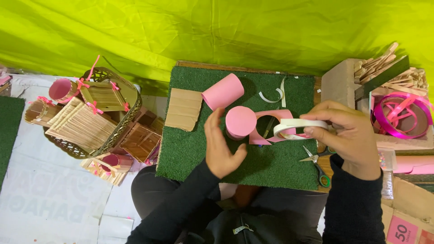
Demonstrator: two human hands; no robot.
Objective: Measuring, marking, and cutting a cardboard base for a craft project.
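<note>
A cardboard box (337, 83) stands at the far right, open-topped and plain brown, stuffed with pale wooden sticks. Near the right corner lies a flat brown carton (407, 212) bearing a square pink label (401, 231) with dark print. On the floor at the near left, a white sheet (49, 199) shows faint grey lettering.

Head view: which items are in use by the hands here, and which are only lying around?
In use:
left hand open beside the pink cylinder
right hand holding the white tape roll

Lying about:
second pink cylinder
cardboard piece
scissors
basket of stick crafts
pink ribbon spool
</note>
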